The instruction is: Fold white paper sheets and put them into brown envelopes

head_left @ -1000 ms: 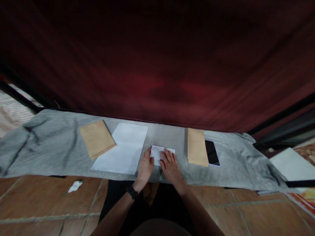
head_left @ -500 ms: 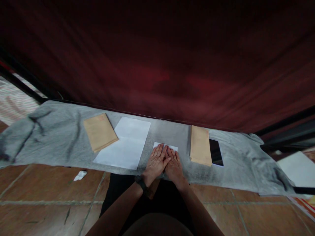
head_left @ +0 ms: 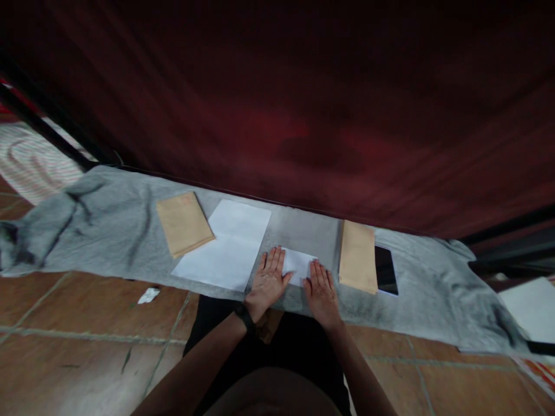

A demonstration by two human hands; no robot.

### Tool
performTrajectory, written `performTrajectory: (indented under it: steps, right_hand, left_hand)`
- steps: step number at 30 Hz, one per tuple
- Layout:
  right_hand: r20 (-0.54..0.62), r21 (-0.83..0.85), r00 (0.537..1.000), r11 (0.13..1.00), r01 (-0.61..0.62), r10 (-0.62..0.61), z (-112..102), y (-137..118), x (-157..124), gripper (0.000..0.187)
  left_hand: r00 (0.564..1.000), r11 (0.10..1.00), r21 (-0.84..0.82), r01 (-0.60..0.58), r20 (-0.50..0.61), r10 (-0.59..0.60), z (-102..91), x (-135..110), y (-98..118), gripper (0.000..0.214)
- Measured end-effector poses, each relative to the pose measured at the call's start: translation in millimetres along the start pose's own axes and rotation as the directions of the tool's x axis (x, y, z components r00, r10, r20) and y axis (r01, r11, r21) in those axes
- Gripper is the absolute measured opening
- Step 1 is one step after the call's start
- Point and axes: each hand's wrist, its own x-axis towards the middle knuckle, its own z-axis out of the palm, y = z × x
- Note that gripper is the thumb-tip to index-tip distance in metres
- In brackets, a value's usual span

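Note:
A small white piece of paper [head_left: 298,263], seemingly folded, lies flat on the grey cloth [head_left: 299,227] in front of me. My left hand [head_left: 267,281] rests palm down over its left end, fingers stretched forward. Over the right end lies my right hand [head_left: 321,292], also flat with fingers extended. The paper's middle shows between the two thumbs. Left of my hands is a large white sheet [head_left: 236,242], with a stack of brown envelopes [head_left: 184,223] overlapping its left edge. A second stack of brown envelopes [head_left: 358,256] lies to the right.
A dark-screened phone [head_left: 385,270] sits beside the right envelope stack, partly under it. A dark red curtain [head_left: 286,144] hangs along the cloth's far edge. Crumpled white paper [head_left: 148,295] is on the tiled floor [head_left: 104,312]. A white panel [head_left: 531,309] stands at the far right.
My hands were together on the small paper; they have slid apart to its left and right ends, uncovering its middle. The view has shifted slightly.

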Motion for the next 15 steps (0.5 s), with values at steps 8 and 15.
performTrajectory:
  steps: [8, 15]
  right_hand:
    - [0.013, 0.117, 1.0, 0.993, -0.021, 0.02, 0.0, -23.8, 17.3, 0.054]
    - [0.061, 0.123, 0.994, 0.989, 0.082, -0.09, 4.7, -36.7, 23.6, 0.051]
  left_hand:
    - [0.998, 1.0, 0.006, -0.016, 0.062, 0.015, 2.8, 1.5, 2.2, 0.068]
    - [0.995, 0.999, 0.009, -0.033, 0.095, 0.032, 3.2, -0.1, -0.3, 0.066]
